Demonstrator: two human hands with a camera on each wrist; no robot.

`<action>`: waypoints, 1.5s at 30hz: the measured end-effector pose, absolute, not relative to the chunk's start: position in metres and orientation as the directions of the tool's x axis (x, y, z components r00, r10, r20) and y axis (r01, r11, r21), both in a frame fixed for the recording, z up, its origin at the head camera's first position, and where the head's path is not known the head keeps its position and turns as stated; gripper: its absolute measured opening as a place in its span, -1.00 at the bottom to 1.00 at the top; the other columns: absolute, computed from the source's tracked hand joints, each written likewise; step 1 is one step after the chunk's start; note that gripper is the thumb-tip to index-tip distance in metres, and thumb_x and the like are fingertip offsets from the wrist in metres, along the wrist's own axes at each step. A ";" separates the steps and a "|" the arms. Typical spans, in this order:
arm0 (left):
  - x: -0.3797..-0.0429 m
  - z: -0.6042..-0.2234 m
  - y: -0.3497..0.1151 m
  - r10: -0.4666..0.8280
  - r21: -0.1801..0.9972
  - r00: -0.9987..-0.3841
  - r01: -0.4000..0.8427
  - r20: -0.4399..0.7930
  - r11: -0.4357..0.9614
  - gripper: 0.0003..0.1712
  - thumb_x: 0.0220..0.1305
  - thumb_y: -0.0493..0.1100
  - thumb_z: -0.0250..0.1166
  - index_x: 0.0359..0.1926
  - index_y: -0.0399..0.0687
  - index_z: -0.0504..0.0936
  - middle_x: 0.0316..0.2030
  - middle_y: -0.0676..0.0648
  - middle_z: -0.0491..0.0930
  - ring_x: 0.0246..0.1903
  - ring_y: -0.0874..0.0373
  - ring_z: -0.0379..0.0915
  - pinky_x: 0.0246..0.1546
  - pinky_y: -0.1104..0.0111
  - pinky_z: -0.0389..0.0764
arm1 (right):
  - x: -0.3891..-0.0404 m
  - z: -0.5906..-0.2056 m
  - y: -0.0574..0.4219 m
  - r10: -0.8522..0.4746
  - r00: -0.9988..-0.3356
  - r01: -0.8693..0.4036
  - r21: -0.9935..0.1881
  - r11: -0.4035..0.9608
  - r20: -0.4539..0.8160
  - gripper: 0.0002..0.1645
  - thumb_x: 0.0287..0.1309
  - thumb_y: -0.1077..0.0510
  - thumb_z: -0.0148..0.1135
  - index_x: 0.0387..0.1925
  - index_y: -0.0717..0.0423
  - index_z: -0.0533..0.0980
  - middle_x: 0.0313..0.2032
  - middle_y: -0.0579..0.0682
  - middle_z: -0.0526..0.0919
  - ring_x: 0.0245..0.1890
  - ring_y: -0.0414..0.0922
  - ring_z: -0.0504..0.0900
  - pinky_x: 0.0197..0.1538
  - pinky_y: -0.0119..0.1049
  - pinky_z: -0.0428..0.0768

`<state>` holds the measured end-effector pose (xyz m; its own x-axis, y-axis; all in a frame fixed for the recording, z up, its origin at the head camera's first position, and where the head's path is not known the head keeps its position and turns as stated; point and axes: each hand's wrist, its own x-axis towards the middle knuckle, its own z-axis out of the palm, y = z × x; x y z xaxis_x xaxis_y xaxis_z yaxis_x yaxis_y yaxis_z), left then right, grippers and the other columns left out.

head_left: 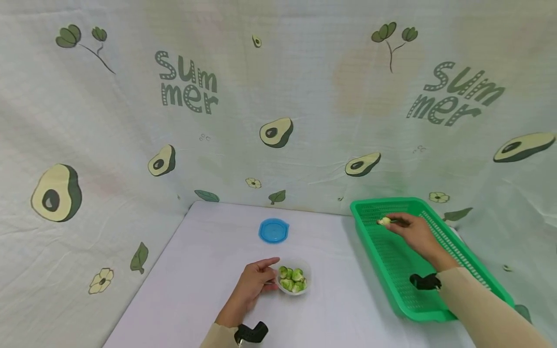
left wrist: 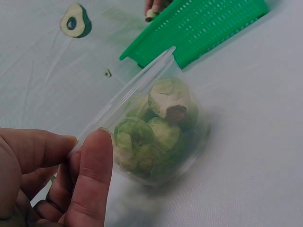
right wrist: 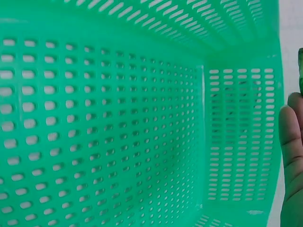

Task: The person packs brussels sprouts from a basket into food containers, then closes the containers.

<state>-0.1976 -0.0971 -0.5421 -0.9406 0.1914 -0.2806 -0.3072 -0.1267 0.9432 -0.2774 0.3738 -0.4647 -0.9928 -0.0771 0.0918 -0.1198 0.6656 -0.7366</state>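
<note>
My left hand (head_left: 256, 284) pinches the rim of a small clear plastic bowl (left wrist: 196, 158) between thumb and fingers. Several Brussels sprouts (head_left: 292, 279) lie in the bowl; in the left wrist view one sprout (left wrist: 169, 98) shows its brown cut stem. Over the far part of a green plastic basket (head_left: 393, 295), my right hand (head_left: 413, 234) pinches a single Brussels sprout (head_left: 384, 221) at its fingertips. Only the edge of the right hand (right wrist: 292, 156) and a sliver of green appear in the right wrist view.
A round blue lid (head_left: 273, 231) lies on the white table (head_left: 209, 251) beyond the bowl. The basket's slotted walls rise at the table's right side. A white cloth (head_left: 235, 87) printed with avocados hangs behind and along the sides.
</note>
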 end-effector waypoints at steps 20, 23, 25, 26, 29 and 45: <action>-0.195 -0.539 -0.097 0.183 0.942 -0.942 -0.309 -0.283 -0.135 -0.41 0.40 -0.38 0.31 0.43 -0.31 0.50 -0.37 0.01 0.54 -0.38 0.21 0.57 -0.33 0.39 0.79 | -0.254 -0.443 0.335 -0.034 -0.985 -0.153 -0.774 0.614 0.168 -0.47 0.46 -0.08 0.32 0.23 0.21 0.57 0.02 0.15 0.70 -0.20 -0.44 0.64 -0.18 -0.44 0.69; -0.195 -0.538 -0.097 0.183 0.942 -0.941 -0.309 -0.283 -0.134 -0.40 0.40 -0.38 0.31 0.43 -0.31 0.50 -0.37 0.00 0.54 -0.37 0.20 0.57 -0.32 0.39 0.79 | -0.249 -0.442 0.330 -0.041 -0.981 -0.175 -0.785 0.594 0.188 -0.51 0.46 -0.03 0.34 0.20 0.22 0.57 -0.03 0.12 0.70 -0.20 -0.38 0.65 -0.20 -0.42 0.70; -0.195 -0.538 -0.097 0.185 0.942 -0.942 -0.307 -0.281 -0.134 -0.40 0.40 -0.38 0.31 0.44 -0.31 0.49 -0.37 0.00 0.54 -0.37 0.20 0.57 -0.32 0.39 0.79 | -0.247 -0.443 0.327 -0.052 -0.977 -0.197 -0.789 0.581 0.206 -0.54 0.45 0.01 0.35 0.19 0.23 0.57 -0.05 0.09 0.70 -0.21 -0.36 0.65 -0.22 -0.42 0.71; -0.195 -0.539 -0.097 0.185 0.942 -0.942 -0.307 -0.280 -0.135 -0.40 0.40 -0.38 0.31 0.44 -0.32 0.49 -0.37 0.00 0.54 -0.37 0.20 0.57 -0.32 0.39 0.79 | -0.246 -0.443 0.325 -0.056 -0.975 -0.207 -0.792 0.574 0.215 -0.55 0.45 0.03 0.35 0.18 0.23 0.57 -0.05 0.09 0.70 -0.21 -0.36 0.65 -0.22 -0.42 0.71; -0.196 -0.539 -0.097 0.188 0.943 -0.942 -0.304 -0.277 -0.136 -0.40 0.41 -0.38 0.31 0.44 -0.32 0.48 -0.37 0.00 0.54 -0.37 0.20 0.57 -0.33 0.40 0.79 | -0.243 -0.443 0.320 -0.070 -0.969 -0.234 -0.798 0.556 0.235 -0.58 0.43 0.08 0.36 0.17 0.24 0.58 -0.07 0.10 0.71 -0.22 -0.37 0.66 -0.23 -0.42 0.72; -0.195 -0.540 -0.095 0.189 0.940 -0.938 -0.316 -0.290 -0.129 -0.41 0.40 -0.38 0.31 0.43 -0.31 0.50 -0.36 -0.01 0.55 -0.38 0.20 0.58 -0.31 0.41 0.80 | -0.222 -0.434 0.310 -0.065 -0.955 -0.275 -0.784 0.556 0.289 -0.59 0.38 0.12 0.41 0.19 0.16 0.66 0.01 0.10 0.73 -0.19 -0.44 0.67 -0.21 -0.43 0.74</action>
<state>-0.1952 -0.0954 -0.5404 -0.9383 0.1887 -0.2897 -0.3160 -0.1286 0.9400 -0.2223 0.3099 -0.4335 -0.9552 -0.0654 0.2888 -0.2752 0.5560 -0.7843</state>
